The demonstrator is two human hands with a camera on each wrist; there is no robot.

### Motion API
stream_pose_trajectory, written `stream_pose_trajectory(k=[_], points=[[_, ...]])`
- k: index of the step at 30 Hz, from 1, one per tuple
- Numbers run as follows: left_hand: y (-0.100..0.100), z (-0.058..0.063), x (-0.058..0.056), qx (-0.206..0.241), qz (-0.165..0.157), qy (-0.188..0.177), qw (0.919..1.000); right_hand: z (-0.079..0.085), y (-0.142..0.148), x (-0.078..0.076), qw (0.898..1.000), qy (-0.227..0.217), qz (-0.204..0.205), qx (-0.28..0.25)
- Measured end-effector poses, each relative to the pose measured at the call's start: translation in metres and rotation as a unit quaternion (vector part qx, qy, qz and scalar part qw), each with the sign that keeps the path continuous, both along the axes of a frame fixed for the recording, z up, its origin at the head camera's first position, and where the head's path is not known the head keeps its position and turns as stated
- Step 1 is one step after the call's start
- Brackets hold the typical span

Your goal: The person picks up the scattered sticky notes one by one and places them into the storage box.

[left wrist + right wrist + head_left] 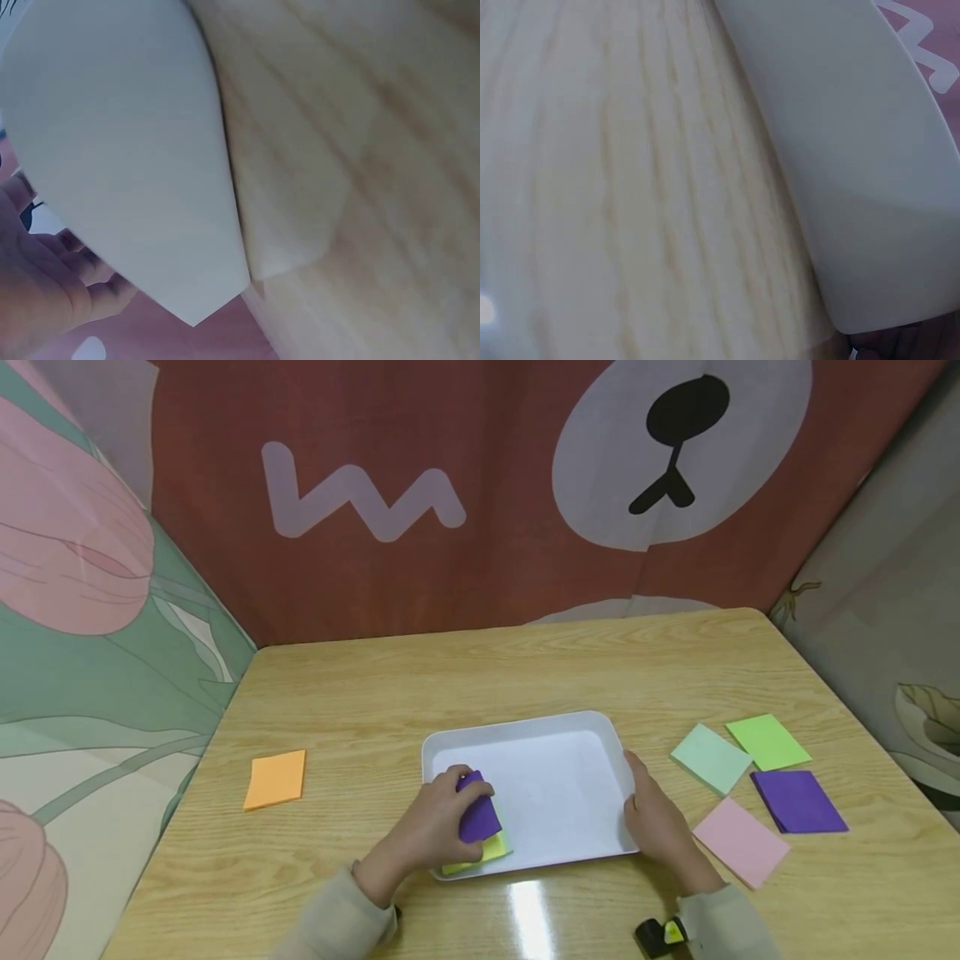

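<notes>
A white tray (562, 793) stands on the wooden table, between my two hands. With fingers and thumb spread across its edges, my left hand (442, 814) grips a purple sticky note pad (478, 814) inside the tray's left end. Under that pad lies a yellow sticky note pad (491, 846), with a pale green edge showing beside it. My right hand (656, 818) holds the tray's right rim, thumb over the edge and the other fingers mostly hidden. In the left wrist view the tray's outer wall (127, 150) hides the pads; the left hand's fingers show past it.
An orange sticky note pad (275, 780) lies left of the tray. To the right lie a mint pad (711, 758), a lime green pad (768, 742), another purple pad (801, 802) and a pink pad (741, 842). A printed curtain (495, 568) hangs behind the table.
</notes>
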State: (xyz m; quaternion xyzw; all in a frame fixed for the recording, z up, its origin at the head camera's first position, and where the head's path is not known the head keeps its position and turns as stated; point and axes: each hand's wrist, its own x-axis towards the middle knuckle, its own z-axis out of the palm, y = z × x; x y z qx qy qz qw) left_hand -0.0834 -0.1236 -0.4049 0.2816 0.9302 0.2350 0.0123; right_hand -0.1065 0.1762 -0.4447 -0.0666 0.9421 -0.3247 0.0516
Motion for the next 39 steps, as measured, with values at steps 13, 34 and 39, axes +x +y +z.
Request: stream_pose_trajectory(k=[13, 34, 39], points=[[0.001, -0.007, 0.002, -0.036, -0.012, -0.024, 0.999, 0.002, -0.001, -0.001, 1.0, 0.0, -0.003, 0.004], [-0.001, -0.011, 0.001, -0.081, -0.041, -0.036, 0.9952, 0.001, -0.001, 0.002, 1.0, 0.005, 0.001, 0.003], [0.0, -0.014, 0.0, -0.091, -0.046, -0.028, 0.9944, 0.001, -0.001, 0.002, 1.0, -0.001, 0.001, 0.003]])
